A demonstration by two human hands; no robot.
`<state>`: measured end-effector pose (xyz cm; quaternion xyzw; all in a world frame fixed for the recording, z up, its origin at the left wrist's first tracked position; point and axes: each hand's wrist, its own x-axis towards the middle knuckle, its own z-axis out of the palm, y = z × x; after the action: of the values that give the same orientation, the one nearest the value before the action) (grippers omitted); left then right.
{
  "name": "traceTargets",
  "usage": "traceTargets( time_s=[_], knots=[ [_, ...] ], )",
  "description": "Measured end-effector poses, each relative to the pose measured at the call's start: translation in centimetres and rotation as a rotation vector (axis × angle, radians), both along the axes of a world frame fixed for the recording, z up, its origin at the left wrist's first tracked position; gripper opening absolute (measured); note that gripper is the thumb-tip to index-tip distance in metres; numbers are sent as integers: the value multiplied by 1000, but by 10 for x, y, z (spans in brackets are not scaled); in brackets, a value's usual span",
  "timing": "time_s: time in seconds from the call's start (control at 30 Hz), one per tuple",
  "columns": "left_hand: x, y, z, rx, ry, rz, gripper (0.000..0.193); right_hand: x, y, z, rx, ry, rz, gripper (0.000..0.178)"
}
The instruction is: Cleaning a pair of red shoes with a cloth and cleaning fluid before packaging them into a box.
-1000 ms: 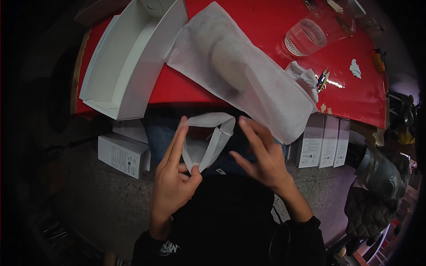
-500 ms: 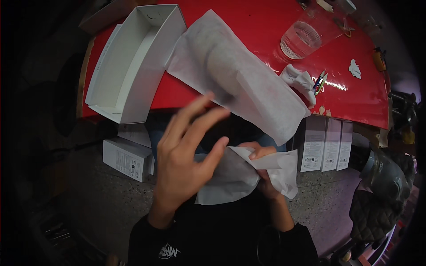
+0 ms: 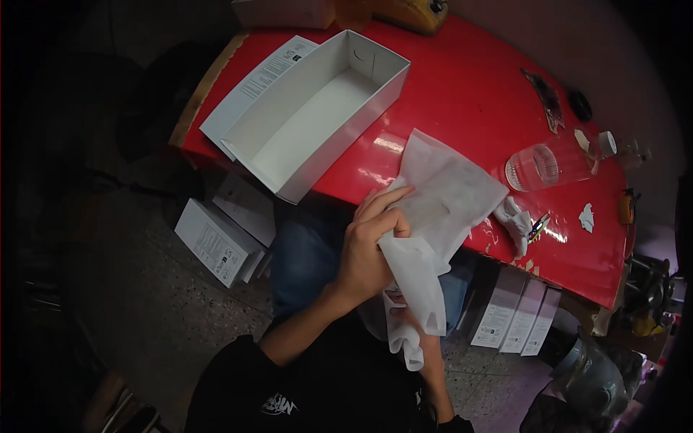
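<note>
A white, translucent wrapping sheet [image 3: 455, 187] lies slanted over the near edge of the red table. My left hand [image 3: 364, 252] is closed on its near part, fingers curled over it. From there a folded white flap [image 3: 419, 278] hangs down towards my lap. Below the left hand, a crumpled white sheet [image 3: 406, 339] drapes over my right hand [image 3: 413, 310]. That hand is mostly hidden, but it appears closed on the crumpled sheet. Whether the two white pieces are joined I cannot tell. What the wrapping sheet covers does not show.
Left of the sheet, an open, empty white box [image 3: 310, 119] stands on the red table [image 3: 462, 79]. To the right are a clear bottle [image 3: 548, 166], crumpled paper [image 3: 514, 220] and a small cutter [image 3: 539, 227]. White boxes stand below at left [image 3: 216, 242] and right [image 3: 509, 310].
My left hand has gone from open above my lap to closed on the wrapping sheet, which now sits nearer to me. The view has shifted, so the table things appear further right.
</note>
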<state>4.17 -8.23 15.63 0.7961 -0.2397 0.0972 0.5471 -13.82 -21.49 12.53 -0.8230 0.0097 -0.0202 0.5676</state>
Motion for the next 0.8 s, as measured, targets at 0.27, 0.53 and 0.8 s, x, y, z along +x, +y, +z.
traceTargets(
  time_s=[0.27, 0.53, 0.8],
  knots=[
    [4, 71, 60, -331, 189, -201, 38, 86, -4, 127, 207, -318, 358, 18],
    [127, 132, 147, 57, -423, 32, 25, 296, 21, 181, 546, -743, 203, 18],
    [147, 140, 93, 595, -575, -52, 41, 389, -7, 101, -695, -691, -9, 19]
  ],
)
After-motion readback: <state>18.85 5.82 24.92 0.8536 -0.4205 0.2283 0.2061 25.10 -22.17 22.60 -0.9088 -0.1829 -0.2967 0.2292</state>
